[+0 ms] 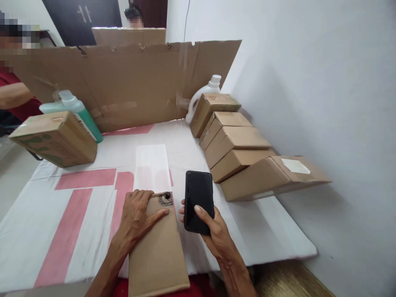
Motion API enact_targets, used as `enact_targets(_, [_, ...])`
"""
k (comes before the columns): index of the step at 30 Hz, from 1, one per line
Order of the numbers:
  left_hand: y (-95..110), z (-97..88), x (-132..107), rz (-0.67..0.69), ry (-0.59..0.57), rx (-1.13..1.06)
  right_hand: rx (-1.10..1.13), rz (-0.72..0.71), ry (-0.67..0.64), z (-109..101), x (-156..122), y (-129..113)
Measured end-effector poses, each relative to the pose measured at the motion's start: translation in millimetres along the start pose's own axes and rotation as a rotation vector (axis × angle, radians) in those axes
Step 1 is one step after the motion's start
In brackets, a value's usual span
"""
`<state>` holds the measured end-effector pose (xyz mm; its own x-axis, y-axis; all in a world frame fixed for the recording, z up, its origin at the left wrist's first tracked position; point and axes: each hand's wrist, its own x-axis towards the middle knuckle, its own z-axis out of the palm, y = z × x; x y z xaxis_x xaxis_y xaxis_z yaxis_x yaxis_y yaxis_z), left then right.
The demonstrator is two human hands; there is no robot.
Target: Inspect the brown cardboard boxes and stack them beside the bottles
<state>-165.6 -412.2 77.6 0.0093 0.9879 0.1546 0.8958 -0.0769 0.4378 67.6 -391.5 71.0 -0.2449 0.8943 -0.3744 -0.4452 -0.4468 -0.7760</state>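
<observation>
My right hand [212, 225] is wrapped around a black smartphone [199, 194], its dark screen facing up and my thumb lying across it. To the left, my left hand [144, 212] grips the upper left edge of a flat brown cardboard box [159, 251], with the thumb stretched over its face. A dark round hole [167, 195] with scribbled black marks around it shows in the box's upper right corner. The lower end of the box reaches past the table's front edge, over my lap. Phone and box are apart.
A white cloth with red shapes covers the table [102, 255]. Several cardboard boxes [241, 138] line the right side by a white jug [202, 95]. At left, another carton [58, 138] leans near a green-liquid bottle [88, 119]. Behind stands a cardboard partition [130, 82], with people beyond.
</observation>
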Motion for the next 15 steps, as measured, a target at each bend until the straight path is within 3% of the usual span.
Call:
enact_targets(4, [5.5,-4.7,-16.2,0.062,0.038,0.01,0.238,0.194,-0.217,28.0,-23.2,-13.8])
enact_targets(10, [1.2,-12.6,-29.2,0.103,0.009,-0.019,0.42,0.405,-0.501,60.1,-40.9,6.9])
enact_targets(15, [-2.9,-13.6,-27.4,0.135,-0.035,-0.082,0.489,0.428,-0.517,61.0,-37.8,21.1])
